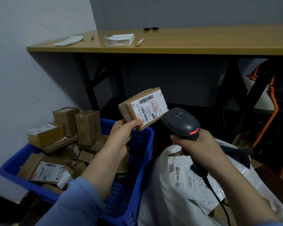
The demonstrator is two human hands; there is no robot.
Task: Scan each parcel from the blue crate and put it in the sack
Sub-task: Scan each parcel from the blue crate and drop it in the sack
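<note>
Head view: one parcel [142,109], one scanner [181,123]

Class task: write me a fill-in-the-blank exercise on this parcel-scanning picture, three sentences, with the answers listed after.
1. The box is in the ____ hand.
2. The crate of parcels is ____ in colour.
3. The right hand grips a scanner whose light glows ____.
Answers: left, blue, red.
</note>
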